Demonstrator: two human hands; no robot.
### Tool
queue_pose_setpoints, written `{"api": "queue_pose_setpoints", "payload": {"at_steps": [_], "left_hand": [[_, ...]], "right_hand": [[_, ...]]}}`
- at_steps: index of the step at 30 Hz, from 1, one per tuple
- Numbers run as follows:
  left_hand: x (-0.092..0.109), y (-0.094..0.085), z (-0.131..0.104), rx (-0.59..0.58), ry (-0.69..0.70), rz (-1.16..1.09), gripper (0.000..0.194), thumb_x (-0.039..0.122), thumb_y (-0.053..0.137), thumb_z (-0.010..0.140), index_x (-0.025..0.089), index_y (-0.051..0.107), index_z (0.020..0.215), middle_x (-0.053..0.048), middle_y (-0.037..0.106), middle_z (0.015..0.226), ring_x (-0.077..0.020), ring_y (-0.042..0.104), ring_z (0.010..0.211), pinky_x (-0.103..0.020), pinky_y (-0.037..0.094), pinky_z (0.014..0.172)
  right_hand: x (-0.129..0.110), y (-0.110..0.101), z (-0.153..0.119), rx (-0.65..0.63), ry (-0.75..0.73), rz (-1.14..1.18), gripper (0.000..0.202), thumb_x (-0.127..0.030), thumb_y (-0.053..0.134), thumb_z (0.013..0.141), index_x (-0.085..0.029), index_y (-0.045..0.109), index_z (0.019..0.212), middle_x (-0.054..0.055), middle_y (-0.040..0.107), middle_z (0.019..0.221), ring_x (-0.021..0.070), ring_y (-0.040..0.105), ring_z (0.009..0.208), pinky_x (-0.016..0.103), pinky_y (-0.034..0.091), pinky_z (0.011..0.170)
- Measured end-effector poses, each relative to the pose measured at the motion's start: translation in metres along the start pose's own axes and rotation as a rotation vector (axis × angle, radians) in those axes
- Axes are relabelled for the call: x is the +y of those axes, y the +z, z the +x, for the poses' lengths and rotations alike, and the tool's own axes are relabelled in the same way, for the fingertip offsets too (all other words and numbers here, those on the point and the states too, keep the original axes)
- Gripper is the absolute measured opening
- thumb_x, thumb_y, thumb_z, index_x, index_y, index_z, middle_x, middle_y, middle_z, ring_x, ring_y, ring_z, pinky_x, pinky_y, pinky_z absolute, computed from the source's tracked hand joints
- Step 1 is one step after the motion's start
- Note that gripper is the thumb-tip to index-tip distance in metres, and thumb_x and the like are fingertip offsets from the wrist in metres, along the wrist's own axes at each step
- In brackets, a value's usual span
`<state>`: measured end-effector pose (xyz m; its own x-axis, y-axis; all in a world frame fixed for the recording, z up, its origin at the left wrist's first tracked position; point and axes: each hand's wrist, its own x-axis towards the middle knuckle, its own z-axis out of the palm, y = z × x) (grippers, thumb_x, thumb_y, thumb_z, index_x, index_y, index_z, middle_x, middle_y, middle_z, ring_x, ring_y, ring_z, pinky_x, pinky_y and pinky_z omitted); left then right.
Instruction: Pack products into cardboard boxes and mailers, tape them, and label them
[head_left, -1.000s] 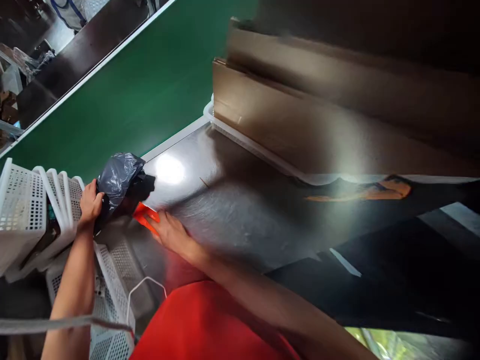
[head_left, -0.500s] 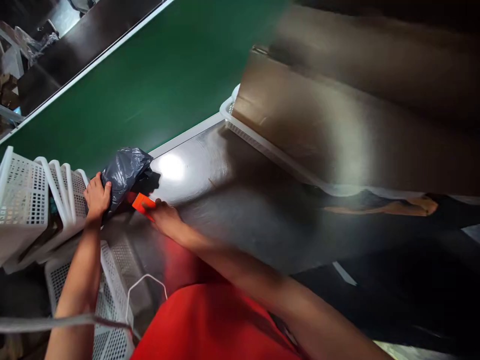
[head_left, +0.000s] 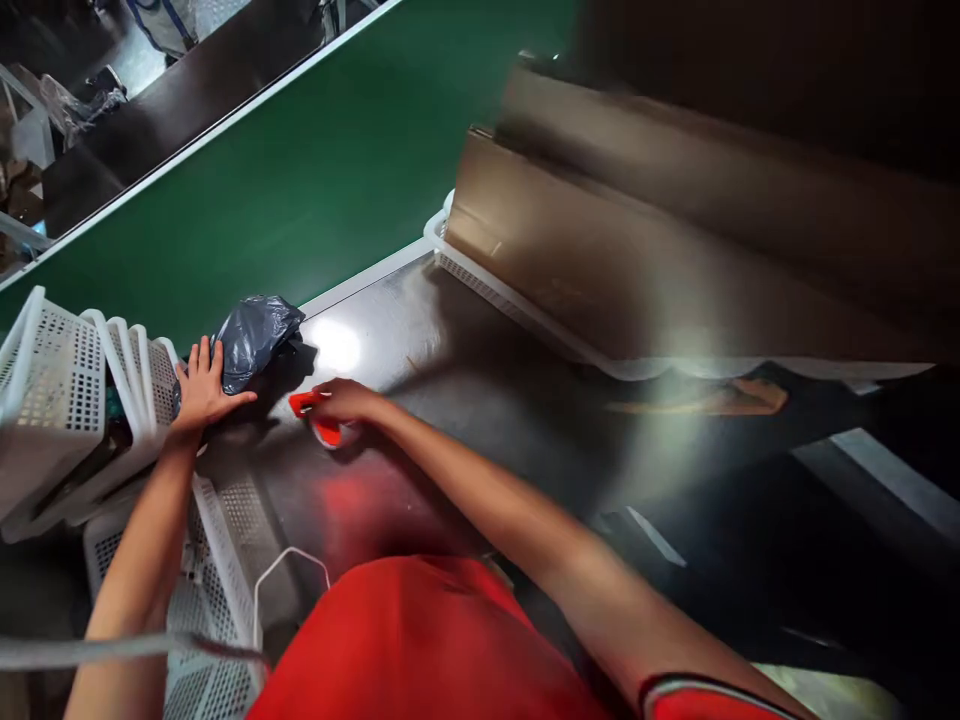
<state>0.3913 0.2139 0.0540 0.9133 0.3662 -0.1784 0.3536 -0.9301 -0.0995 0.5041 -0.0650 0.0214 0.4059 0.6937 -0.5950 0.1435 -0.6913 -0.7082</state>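
Note:
A dark grey plastic bag (head_left: 259,335) lies at the edge of the metal tabletop, beside the green belt. My left hand (head_left: 204,392) rests at the bag's near left side, fingers spread and thumb stretched out to the right. To the right of the bag, my right hand (head_left: 345,402) is closed around a small orange tool (head_left: 302,402). The tool has a rounded lower part with a pale edge, and my fingers hide its middle, so its exact kind is unclear. A gap separates the tool from the bag.
White perforated baskets (head_left: 67,370) stand stacked at the left, with another basket (head_left: 214,600) below. The green conveyor belt (head_left: 300,160) runs diagonally behind the metal table (head_left: 390,420). Brown cardboard (head_left: 570,240) stands in a white basket at the right. A grey cable crosses the lower left.
My right hand has drawn slightly right, away from the bag, and turned the orange tool. The fingers of my left hand have spread out on the bag. The view has shifted slightly.

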Motion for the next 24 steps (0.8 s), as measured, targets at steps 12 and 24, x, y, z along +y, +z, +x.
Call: {"api": "queue_pose_setpoints", "payload": {"at_steps": [12, 24], "left_hand": [[0.008, -0.003, 0.004, -0.010, -0.075, -0.011, 0.119, 0.067, 0.077, 0.077, 0.013, 0.026, 0.170, -0.025, 0.017, 0.179, -0.0465, 0.021, 0.163, -0.069, 0.024, 0.128], [0.014, 0.007, -0.002, 0.060, -0.084, -0.017, 0.113, 0.068, 0.074, 0.078, 0.017, 0.032, 0.169, -0.022, 0.019, 0.180, -0.0441, 0.023, 0.164, -0.064, 0.021, 0.130]], "right_hand": [[0.220, -0.008, -0.121, 0.667, 0.221, -0.197, 0.063, -0.048, 0.078, 0.085, -0.016, 0.070, 0.140, 0.025, 0.060, 0.150, 0.0433, 0.056, 0.134, 0.056, 0.046, 0.108], [-0.017, 0.083, 0.093, 0.328, 0.033, 0.030, 0.032, -0.025, 0.065, 0.096, -0.008, 0.073, 0.121, 0.020, 0.064, 0.138, 0.0288, 0.061, 0.125, 0.036, 0.046, 0.108]]}}
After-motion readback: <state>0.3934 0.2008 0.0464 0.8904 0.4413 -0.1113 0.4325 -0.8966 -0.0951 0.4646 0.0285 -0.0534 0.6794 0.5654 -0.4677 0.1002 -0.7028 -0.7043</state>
